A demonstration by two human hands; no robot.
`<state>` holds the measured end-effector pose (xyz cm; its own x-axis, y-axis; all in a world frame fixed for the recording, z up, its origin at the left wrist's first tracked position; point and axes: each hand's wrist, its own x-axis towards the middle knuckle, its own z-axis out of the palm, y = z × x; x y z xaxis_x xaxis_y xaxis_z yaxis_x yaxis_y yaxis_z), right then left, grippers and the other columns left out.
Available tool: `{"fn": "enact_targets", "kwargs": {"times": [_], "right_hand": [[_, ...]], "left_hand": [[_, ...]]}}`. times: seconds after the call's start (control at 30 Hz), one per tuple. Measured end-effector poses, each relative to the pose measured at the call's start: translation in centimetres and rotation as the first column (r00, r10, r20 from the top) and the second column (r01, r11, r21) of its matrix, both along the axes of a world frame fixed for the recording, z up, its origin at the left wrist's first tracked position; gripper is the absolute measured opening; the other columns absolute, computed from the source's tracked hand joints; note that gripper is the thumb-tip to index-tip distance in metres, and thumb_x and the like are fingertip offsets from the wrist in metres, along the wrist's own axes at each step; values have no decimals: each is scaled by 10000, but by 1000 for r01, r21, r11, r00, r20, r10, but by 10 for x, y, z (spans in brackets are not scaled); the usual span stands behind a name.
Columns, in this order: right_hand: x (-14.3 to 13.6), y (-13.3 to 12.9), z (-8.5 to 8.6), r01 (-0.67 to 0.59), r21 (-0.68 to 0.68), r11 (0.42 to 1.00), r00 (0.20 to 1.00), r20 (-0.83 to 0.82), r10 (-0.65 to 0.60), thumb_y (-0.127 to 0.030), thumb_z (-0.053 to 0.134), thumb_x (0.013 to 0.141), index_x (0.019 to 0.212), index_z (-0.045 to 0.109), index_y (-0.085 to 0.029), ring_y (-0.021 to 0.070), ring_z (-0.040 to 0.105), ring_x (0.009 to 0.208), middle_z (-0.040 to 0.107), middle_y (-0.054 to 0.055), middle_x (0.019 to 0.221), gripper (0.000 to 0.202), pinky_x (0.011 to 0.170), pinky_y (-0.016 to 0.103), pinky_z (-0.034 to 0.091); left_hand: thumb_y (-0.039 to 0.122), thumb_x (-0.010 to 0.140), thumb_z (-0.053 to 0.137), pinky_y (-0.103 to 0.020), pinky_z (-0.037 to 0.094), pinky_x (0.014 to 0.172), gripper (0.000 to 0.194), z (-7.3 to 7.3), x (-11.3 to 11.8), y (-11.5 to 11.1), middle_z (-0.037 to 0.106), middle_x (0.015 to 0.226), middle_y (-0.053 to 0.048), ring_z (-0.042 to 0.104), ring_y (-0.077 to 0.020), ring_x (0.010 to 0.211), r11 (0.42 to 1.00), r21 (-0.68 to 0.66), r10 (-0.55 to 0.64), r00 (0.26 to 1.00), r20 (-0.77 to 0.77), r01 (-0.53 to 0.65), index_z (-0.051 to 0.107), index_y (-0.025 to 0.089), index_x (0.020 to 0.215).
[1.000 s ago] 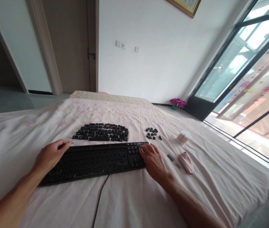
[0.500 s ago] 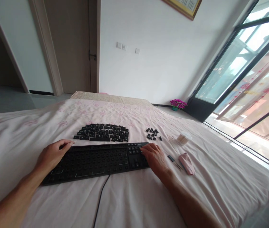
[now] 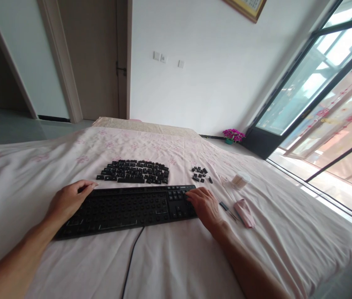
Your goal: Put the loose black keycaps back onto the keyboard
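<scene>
A black keyboard (image 3: 123,211) lies on the bed, many of its key places bare and a few keycaps fitted at its right end. My left hand (image 3: 70,201) is over the keyboard's far left corner, its thumb and fingers pinched together; what they hold, if anything, is hidden. At the number pad, my right hand (image 3: 206,207) has its bent fingers close together on the keys. Its thumb and anything under its fingertips are hidden. Beyond the keyboard, loose keycaps (image 3: 137,170) are laid out in rows. A smaller group of keycaps (image 3: 199,173) lies to their right.
Right of my right hand are a pink cloth (image 3: 244,214), a thin tool with a dark part (image 3: 223,206) and a clear tub of cotton swabs (image 3: 241,180). The cable (image 3: 132,257) runs toward me over the wrinkled sheet (image 3: 169,265).
The view has shifted slightly. Both hands stay at opposite ends of the keyboard, and the right fingers have moved only a little on the number pad.
</scene>
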<state>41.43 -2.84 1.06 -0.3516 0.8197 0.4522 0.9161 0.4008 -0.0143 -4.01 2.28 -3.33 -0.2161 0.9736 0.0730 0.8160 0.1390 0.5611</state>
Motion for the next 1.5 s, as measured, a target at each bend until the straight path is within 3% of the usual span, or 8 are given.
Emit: {"fn": "enact_targets", "kwargs": {"times": [0.37, 0.73, 1.0, 1.23, 1.33, 1.5], "right_hand": [[-4, 0, 7, 0, -60, 998, 991, 133, 8, -257, 501, 931, 1082, 680, -293, 210, 520, 983, 670, 25, 1048, 236, 832, 348, 381], [-11, -6, 13, -27, -121, 992, 978, 202, 51, -184, 523, 899, 1082, 645, -228, 220, 504, 998, 648, 57, 1048, 224, 873, 350, 377], [-19, -15, 6, -1, -113, 994, 981, 191, 22, -14, 470, 806, 1173, 597, -187, 240, 436, 1187, 589, 79, 1256, 425, 980, 380, 365], [-14, -22, 1, 32, -107, 994, 978, 206, -9, 61, 403, 711, 1295, 527, -198, 254, 261, 1360, 428, 53, 1449, 651, 1118, 507, 211], [-8, -22, 3, 53, -133, 990, 986, 167, -30, 58, 397, 671, 1301, 535, -241, 254, 238, 1373, 420, 25, 1456, 712, 1103, 508, 250], [2, -14, 6, 54, -150, 987, 998, 52, -47, 41, 373, 675, 1315, 542, -235, 230, 317, 1331, 523, 24, 1370, 717, 1067, 452, 339]], "left_hand": [[590, 826, 424, -249, 435, 810, 440, 4, 3, -2, 710, 1078, 18, 639, -198, 904, 1000, 6, 1, 1000, 8, -1, 677, 305, 1046], [592, 827, 421, -236, 434, 828, 449, 2, 1, -1, 717, 1056, 14, 641, -192, 915, 1000, 8, -14, 1000, 14, 14, 673, 292, 1046], [607, 825, 406, -253, 439, 814, 442, 6, 4, -3, 711, 1073, 30, 641, -202, 914, 1000, -17, 4, 1000, -11, -5, 671, 322, 1034], [596, 823, 419, -236, 442, 784, 437, 6, 4, -3, 719, 1057, 22, 649, -195, 895, 1000, -2, 9, 1000, -18, -9, 679, 303, 1016], [595, 820, 423, -234, 442, 782, 438, 6, 4, -3, 716, 1065, 22, 646, -196, 902, 1000, 4, 6, 1000, -7, -6, 677, 303, 1026], [589, 832, 413, -244, 444, 803, 444, 3, 3, -2, 713, 1072, 14, 646, -201, 915, 1000, -10, -5, 1000, -5, 5, 673, 299, 1043]]}}
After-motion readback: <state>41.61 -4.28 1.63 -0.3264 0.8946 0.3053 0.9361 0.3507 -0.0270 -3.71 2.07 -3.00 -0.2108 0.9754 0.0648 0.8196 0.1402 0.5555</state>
